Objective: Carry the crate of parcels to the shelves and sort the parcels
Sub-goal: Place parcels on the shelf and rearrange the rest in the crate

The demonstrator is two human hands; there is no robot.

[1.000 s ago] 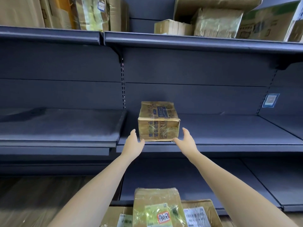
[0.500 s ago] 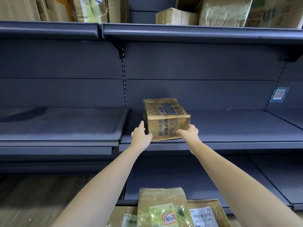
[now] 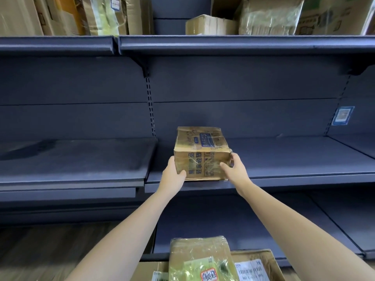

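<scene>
A taped brown cardboard parcel (image 3: pixel 199 151) with blue print rests on the middle dark shelf (image 3: pixel 284 159), near its front edge and turned slightly. My left hand (image 3: pixel 172 175) grips its lower left corner. My right hand (image 3: pixel 236 169) holds its right front corner, fingers wrapped on the front face. Below, at the bottom edge, stands the cardboard crate (image 3: pixel 269 260) holding a plastic-wrapped parcel (image 3: pixel 203 258) with a red-and-white sticker and flat parcels with barcode labels (image 3: pixel 251 269).
The top shelf (image 3: pixel 223 43) carries several cardboard boxes and wrapped parcels. A second middle shelf (image 3: pixel 77 159) lies to the left, a lower shelf (image 3: pixel 243 224) beneath. A blue label (image 3: pixel 343 115) is stuck on the back panel at right. Wooden floor at lower left.
Both hands went from hovering open beside the parcel to gripping its front corners. The parcel has rotated slightly and sits more to the right on the shelf.
</scene>
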